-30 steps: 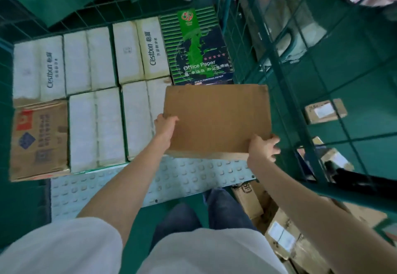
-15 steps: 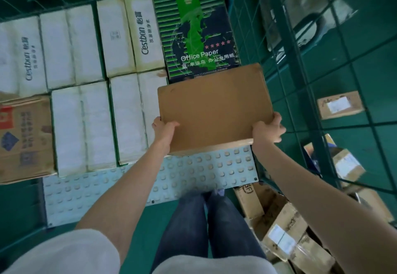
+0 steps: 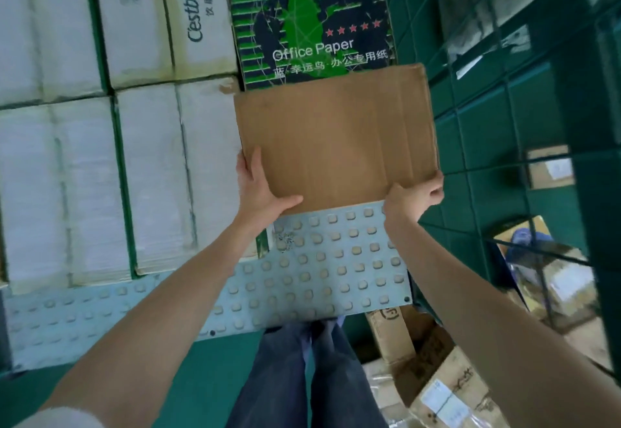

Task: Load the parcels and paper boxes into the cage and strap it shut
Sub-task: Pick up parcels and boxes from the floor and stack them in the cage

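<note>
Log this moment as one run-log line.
step: loading brown box | left hand: grips near-left corner | right hand: grips near-right corner | neighbour: Office Paper box

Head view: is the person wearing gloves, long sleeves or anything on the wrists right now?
No gloves on the left hand or the right hand, nothing visible on either wrist, both forearms uncovered. A white sleeve shows only at the top of the left arm; the right arm's sleeve is out of frame.
</note>
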